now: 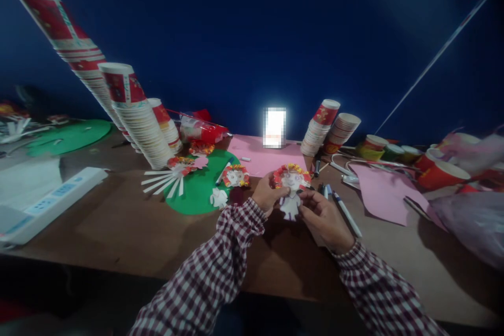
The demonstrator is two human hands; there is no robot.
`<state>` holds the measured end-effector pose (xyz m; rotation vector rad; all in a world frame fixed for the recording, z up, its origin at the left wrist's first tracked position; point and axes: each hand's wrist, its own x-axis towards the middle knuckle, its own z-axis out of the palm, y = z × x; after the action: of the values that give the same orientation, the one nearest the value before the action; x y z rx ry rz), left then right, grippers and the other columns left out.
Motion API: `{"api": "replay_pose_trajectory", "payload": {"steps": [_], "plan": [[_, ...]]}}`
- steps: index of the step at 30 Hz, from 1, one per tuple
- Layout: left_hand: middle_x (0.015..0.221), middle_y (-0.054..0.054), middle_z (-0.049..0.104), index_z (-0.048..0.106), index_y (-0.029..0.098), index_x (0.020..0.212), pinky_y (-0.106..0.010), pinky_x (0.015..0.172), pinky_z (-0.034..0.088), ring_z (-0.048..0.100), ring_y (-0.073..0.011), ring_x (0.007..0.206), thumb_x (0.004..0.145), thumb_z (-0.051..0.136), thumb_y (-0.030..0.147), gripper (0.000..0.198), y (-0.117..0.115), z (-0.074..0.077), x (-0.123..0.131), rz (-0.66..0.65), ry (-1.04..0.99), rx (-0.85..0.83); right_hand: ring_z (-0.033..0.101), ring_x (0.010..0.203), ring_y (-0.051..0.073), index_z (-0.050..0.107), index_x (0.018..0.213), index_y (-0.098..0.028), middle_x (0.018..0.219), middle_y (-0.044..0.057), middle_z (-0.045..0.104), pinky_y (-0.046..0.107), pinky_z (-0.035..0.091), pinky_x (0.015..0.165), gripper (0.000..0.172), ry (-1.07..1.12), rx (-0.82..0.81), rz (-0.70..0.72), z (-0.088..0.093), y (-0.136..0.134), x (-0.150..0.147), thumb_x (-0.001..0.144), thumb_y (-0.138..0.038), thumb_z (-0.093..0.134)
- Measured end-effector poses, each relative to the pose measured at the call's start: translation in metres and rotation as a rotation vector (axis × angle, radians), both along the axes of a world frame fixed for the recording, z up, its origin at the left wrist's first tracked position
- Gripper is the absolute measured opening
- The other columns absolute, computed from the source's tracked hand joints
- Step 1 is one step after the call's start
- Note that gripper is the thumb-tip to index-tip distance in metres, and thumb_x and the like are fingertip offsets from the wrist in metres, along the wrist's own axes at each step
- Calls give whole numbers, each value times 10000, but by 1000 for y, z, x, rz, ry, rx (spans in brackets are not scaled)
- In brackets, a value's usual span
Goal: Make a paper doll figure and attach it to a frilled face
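Held up in front of me is a white paper doll (291, 207) with a drawn face and a red-and-yellow ruffled ring round its head. My left hand (268, 193) pinches it at the left side of the head, thumb across the front. On the other side my right hand (323, 218) has its fingers closed on the edge of the doll's body. A similar ruffled paper head (236, 176) lies left of my hands, near a small white paper cutout (219, 198) on a green paper piece (192, 200).
Tall stacks of paper cups (132, 110) lean at the left; shorter cup stacks (321, 126) stand at the back right. Markers (347, 215) lie right of my hands. Pink paper (380, 194), a plastic bag (472, 220) and a white power strip (55, 205) are also on the table.
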<state>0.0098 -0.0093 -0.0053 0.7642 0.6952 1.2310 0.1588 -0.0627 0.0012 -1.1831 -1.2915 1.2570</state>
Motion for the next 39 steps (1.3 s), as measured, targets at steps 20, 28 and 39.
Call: {"api": "replay_pose_trajectory", "payload": {"steps": [20, 28, 39], "plan": [[790, -82, 674, 653, 113, 898, -302, 652, 488, 619, -173, 653, 454, 821, 163, 478, -1, 4, -2, -188, -73, -118, 591, 705, 130, 483, 997, -240, 785, -12, 589, 266, 500, 649, 342, 93, 2, 65, 8, -4, -3, 718, -291, 674], [733, -76, 670, 653, 108, 852, -315, 646, 491, 619, -175, 618, 475, 825, 170, 420, 0, 0, -3, -250, -90, -149, 589, 746, 147, 479, 975, -239, 808, -7, 594, 270, 483, 658, 335, -1, 37, 41, 4, -3, -1, 715, -278, 686], [838, -69, 691, 633, 108, 975, -311, 738, 485, 633, -175, 734, 456, 799, 118, 545, 3, -4, 1, -77, -53, -46, 576, 772, 140, 524, 954, -223, 842, 0, 602, 262, 473, 710, 280, -76, 119, -30, -3, -2, -2, 721, -250, 677]]}}
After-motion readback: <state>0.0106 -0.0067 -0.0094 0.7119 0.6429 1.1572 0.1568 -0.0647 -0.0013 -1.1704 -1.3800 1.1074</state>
